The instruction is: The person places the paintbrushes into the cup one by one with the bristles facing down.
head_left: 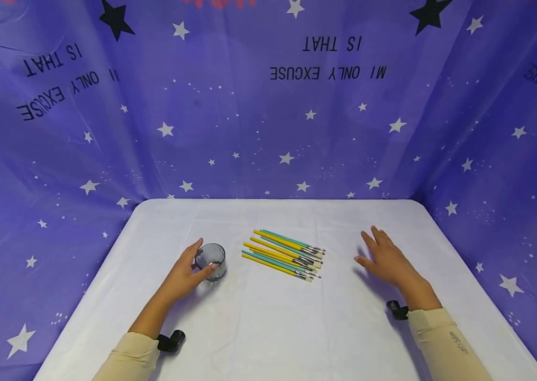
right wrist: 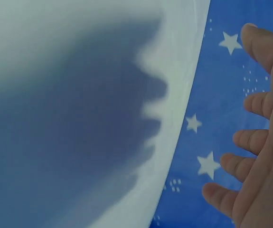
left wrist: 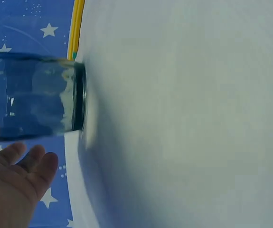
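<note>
At the left of the table, my left hand (head_left: 187, 276) holds a clear grey drinking glass (head_left: 211, 255) near its rim, thumb on the near side and a finger on the far side. The glass (left wrist: 36, 97) stands upright in the left wrist view, with the other fingers (left wrist: 43, 171) loosely bent beside it. To its right lie several paintbrushes (head_left: 278, 256) in a loose row, with yellow and teal handles and their bristles toward the right. My right hand (head_left: 387, 262) hovers over the table right of the brushes, fingers spread and holding nothing.
A white cloth covers the table (head_left: 268, 328). Purple curtains (head_left: 249, 121) with stars and lettering enclose its back and both sides. A small black camera (head_left: 171, 341) sits at the left wrist and another black camera (head_left: 397, 310) at the right.
</note>
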`<state>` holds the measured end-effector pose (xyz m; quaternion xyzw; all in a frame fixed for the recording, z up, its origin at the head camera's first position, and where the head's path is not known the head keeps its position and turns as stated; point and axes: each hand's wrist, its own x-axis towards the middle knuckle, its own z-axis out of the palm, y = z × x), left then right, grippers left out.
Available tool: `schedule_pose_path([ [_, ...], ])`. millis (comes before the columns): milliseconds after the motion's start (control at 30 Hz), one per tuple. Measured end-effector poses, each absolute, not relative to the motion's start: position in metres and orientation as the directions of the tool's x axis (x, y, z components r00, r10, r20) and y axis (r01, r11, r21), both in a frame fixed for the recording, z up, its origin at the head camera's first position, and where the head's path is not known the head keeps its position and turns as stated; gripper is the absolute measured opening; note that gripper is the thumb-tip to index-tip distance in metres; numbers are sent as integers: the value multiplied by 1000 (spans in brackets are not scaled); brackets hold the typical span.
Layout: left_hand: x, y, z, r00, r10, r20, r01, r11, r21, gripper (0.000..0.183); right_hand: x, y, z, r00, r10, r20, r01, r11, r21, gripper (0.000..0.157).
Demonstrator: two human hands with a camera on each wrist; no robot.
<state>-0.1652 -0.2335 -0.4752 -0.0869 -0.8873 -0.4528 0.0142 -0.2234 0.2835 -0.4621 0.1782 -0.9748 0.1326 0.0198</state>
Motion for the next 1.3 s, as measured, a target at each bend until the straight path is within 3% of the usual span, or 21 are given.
schedule_pose_path([
  [333, -171, -225, -482, -992, 122, 32, 97, 572, 815, 85, -248, 241, -475, -916, -396, 62, -397, 874, -281, 71],
  [633, -171, -229, -484, -986, 166, -7, 75, 483, 872, 80, -271, 203, -471, -858, -505, 89, -510, 823, -249, 62],
  [1000, -168, -231, -490, -988, 153, -38, 29, 412, 911, 80, -296, 164, -469, -804, -588, 88, -556, 690, -464, 51],
  [1300, -170, -229, -491, -987, 157, -25, 40, 399, 916, 81, -320, 141, -462, -814, -580, 15, -500, 688, -526, 45],
])
